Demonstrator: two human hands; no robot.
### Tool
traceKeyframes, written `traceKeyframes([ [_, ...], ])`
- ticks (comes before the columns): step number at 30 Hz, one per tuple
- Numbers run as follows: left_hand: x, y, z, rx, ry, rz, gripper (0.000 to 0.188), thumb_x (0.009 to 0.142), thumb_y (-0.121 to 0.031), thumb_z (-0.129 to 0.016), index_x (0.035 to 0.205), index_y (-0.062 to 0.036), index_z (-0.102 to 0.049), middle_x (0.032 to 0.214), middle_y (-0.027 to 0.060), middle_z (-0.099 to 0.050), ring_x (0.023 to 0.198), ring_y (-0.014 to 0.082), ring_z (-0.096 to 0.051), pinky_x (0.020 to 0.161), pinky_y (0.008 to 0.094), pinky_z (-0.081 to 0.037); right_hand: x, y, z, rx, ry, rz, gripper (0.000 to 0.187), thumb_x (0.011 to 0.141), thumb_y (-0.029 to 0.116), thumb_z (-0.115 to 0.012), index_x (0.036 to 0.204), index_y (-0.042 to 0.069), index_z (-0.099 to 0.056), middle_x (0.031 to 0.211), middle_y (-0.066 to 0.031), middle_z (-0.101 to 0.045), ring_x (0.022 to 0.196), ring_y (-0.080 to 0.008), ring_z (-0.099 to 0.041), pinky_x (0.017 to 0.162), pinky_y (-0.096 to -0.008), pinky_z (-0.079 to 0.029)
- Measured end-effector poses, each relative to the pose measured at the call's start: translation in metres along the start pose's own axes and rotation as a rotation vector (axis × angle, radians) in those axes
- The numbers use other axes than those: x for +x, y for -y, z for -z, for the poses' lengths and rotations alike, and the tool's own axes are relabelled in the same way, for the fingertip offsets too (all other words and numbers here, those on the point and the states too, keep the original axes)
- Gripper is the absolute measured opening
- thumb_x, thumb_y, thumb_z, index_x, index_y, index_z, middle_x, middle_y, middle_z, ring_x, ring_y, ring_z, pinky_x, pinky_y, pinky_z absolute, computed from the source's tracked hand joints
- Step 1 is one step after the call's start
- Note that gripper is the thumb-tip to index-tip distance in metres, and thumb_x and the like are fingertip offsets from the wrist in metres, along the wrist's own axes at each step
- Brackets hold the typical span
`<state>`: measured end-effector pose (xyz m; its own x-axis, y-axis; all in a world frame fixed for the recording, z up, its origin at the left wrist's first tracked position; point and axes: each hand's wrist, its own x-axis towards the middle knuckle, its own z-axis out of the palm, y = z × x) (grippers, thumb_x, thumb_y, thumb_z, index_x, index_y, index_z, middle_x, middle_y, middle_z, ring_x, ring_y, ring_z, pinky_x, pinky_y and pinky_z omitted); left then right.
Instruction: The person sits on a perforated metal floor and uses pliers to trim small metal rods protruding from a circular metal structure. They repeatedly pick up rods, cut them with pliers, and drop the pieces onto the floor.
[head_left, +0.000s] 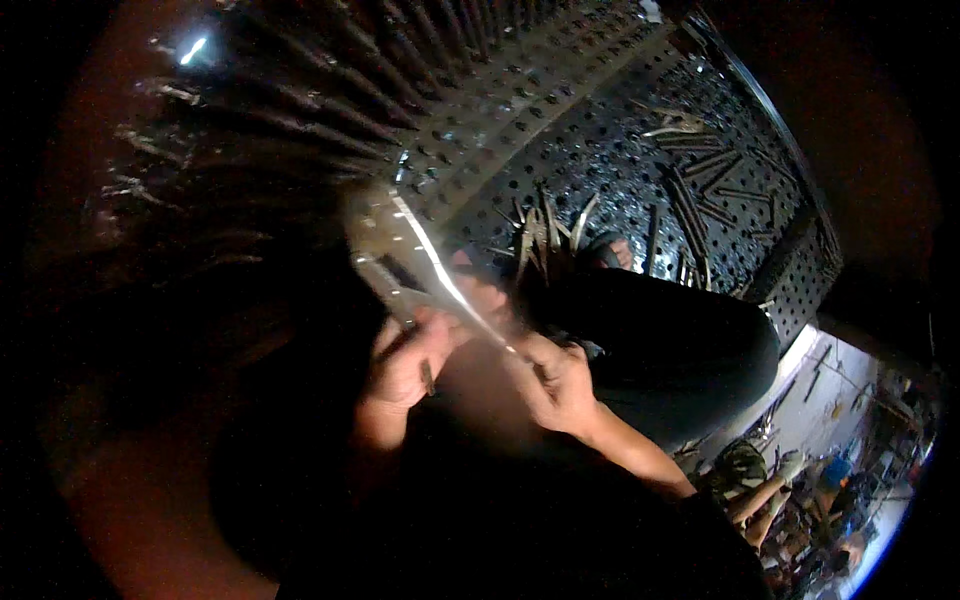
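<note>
My left hand (pixel 405 370) has its fingers curled round a slotted piece of metal (pixel 390 285) that looks like a tool handle. A thin dark piece (pixel 428 377) shows by that hand's palm. My right hand (pixel 560 385) is closed to the right of it, its fingers bent; what they hold is hidden. Between and beyond the hands runs a brownish, smeared shape with a bright curved edge (pixel 432 255), perhaps a moving belt or wheel; I cannot tell which. Several plier-like metal tools (pixel 545 240) stand in a bunch past my dark-clothed leg (pixel 660 350).
A perforated metal platform (pixel 590 140) with a raised rim spreads ahead, with dark metal strips (pixel 700 185) scattered on it. A foot (pixel 620 252) rests there. Dark ridged rods (pixel 340 90) fan out at upper left. At lower right, another person's arms (pixel 760 505) reach among cluttered parts.
</note>
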<state>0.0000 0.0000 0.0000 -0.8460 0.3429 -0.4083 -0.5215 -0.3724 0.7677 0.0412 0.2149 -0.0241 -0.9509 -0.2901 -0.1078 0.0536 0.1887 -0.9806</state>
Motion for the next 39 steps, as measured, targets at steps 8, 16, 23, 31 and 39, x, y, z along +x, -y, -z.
traceKeyframes([
  [8, 0.029, 0.020, -0.006, -0.298, -0.026, -0.149, 0.043, 0.105, -0.039, -0.051, 0.132, -0.0064, -0.044, 0.100, 0.0044, -0.051, 0.101, 0.0204, -0.050, 0.111, 0.0492, -0.037, 0.041, -0.028, 0.037, 0.082, -0.227, -0.169, 0.034, 0.105, 0.031, -0.050, 0.119, 0.002, -0.063, 0.104, -0.0112, -0.062, 0.101, -0.0236, -0.059, 0.091, -0.0355, -0.046],
  [16, 0.030, 0.001, 0.006, -0.137, -0.140, -0.233, 0.039, 0.106, -0.027, -0.049, 0.133, 0.0007, -0.047, 0.107, 0.0098, -0.056, 0.107, 0.0237, -0.054, 0.108, 0.0497, -0.041, 0.164, -0.223, 0.086, -0.444, -0.450, -0.831, 0.046, 0.087, 0.034, -0.060, 0.109, -0.006, -0.067, 0.118, -0.0317, -0.066, 0.107, -0.0435, -0.067, 0.086, -0.0473, -0.055],
  [23, 0.019, -0.003, 0.008, -0.049, -0.281, -0.197, 0.038, 0.106, -0.025, -0.049, 0.133, 0.0018, -0.047, 0.104, 0.0093, -0.055, 0.103, 0.0218, -0.055, 0.104, 0.0466, -0.044, 0.120, -0.372, 0.024, -0.838, -0.702, -0.923, 0.027, 0.103, 0.027, -0.049, 0.120, 0.008, -0.057, 0.096, -0.0182, -0.063, 0.086, -0.0374, -0.069, 0.068, -0.0452, -0.057],
  [31, 0.020, 0.002, 0.003, -0.103, -0.221, -0.038, 0.043, 0.107, -0.026, -0.049, 0.137, 0.0037, -0.045, 0.104, 0.0081, -0.055, 0.103, 0.0207, -0.056, 0.098, 0.0442, -0.048, 0.124, -0.372, 0.045, -0.744, -0.255, -0.945, 0.079, 0.090, 0.053, -0.063, 0.149, 0.013, -0.028, 0.129, -0.0263, -0.051, 0.106, -0.0456, -0.063, 0.088, -0.0521, -0.052],
  [39, 0.004, -0.007, -0.022, 0.022, -0.268, 0.045, 0.039, 0.106, -0.022, -0.053, 0.141, -0.0041, -0.051, 0.105, 0.0000, -0.060, 0.096, 0.0101, -0.055, 0.084, 0.0253, -0.045, 0.142, -0.295, 0.036, -0.485, -0.437, -1.145, 0.119, 0.068, 0.059, -0.083, 0.154, 0.013, -0.015, 0.139, -0.0308, -0.043, 0.117, -0.0489, -0.059, 0.095, -0.0540, -0.051],
])
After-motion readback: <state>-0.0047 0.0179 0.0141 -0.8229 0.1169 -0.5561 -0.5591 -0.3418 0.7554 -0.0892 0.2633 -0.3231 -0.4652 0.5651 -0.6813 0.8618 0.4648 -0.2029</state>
